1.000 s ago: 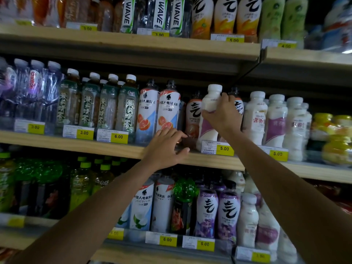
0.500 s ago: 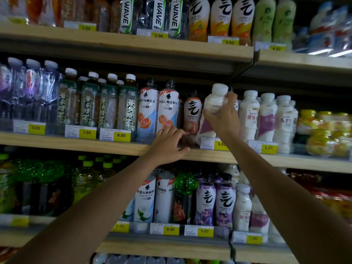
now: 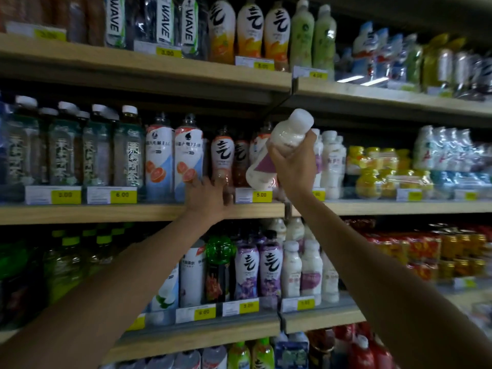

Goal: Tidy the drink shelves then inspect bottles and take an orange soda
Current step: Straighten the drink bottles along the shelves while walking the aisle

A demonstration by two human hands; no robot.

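Note:
My right hand (image 3: 294,169) grips a white milky bottle (image 3: 286,137) with a purple label. It holds the bottle tilted and lifted off the middle shelf (image 3: 119,212), in front of a row of the same white bottles (image 3: 331,161). My left hand (image 3: 207,197) is at the shelf's front edge, fingers and thumb around the base of a pink soda bottle (image 3: 222,155). Three orange soda bottles (image 3: 250,27) stand on the top shelf (image 3: 159,67), above both hands.
Grapefruit-label bottles (image 3: 173,158) and green tea bottles (image 3: 95,150) stand left of my left hand. Yellow packs (image 3: 378,166) sit to the right. The lower shelf holds purple soda bottles (image 3: 259,267) and more white bottles (image 3: 300,270). Price tags line every shelf edge.
My right hand has lifted the white bottle up off the shelf and tilted it. My left hand has slid right to the base of the pink soda bottle.

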